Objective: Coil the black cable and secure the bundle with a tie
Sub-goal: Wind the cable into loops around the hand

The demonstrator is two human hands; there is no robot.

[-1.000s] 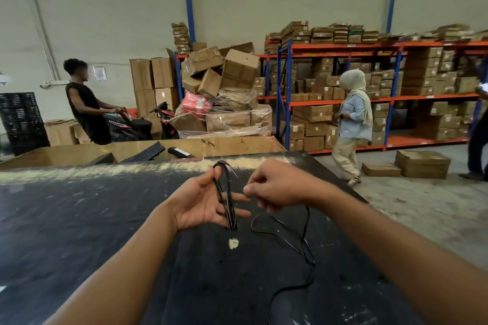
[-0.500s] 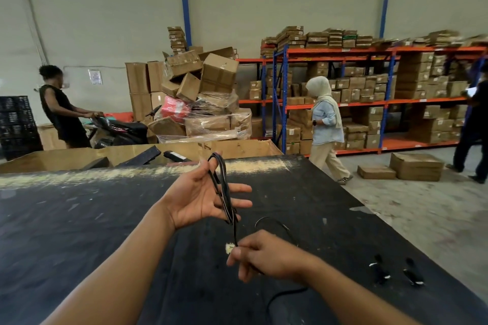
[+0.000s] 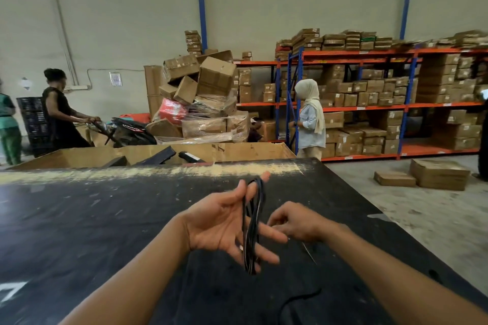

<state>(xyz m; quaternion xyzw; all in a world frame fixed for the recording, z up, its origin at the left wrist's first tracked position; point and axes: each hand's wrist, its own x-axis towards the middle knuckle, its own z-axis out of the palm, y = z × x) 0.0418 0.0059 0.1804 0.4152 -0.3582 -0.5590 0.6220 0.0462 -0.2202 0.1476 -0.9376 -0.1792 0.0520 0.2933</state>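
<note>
Several long loops of the black cable (image 3: 252,227) hang around the spread fingers of my left hand (image 3: 221,221), palm up above the black table (image 3: 92,219). The loops run from my fingertips down past the little finger. My right hand (image 3: 295,221) is just right of the coil, fingers pinched on the loose cable strand close to the loops. The rest of the cable (image 3: 295,301) trails down onto the table between my forearms. No tie is visible.
A large open cardboard bin (image 3: 237,151) stands behind the table's far edge. People work beyond it near stacked boxes (image 3: 200,97) and orange-blue shelving (image 3: 383,105). The table's right edge drops to a concrete floor holding flat cartons (image 3: 438,174).
My right hand rose from low on the table up beside the coil, bringing cable with it. The coil on my left hand looks thicker. The camera view shifted slightly.
</note>
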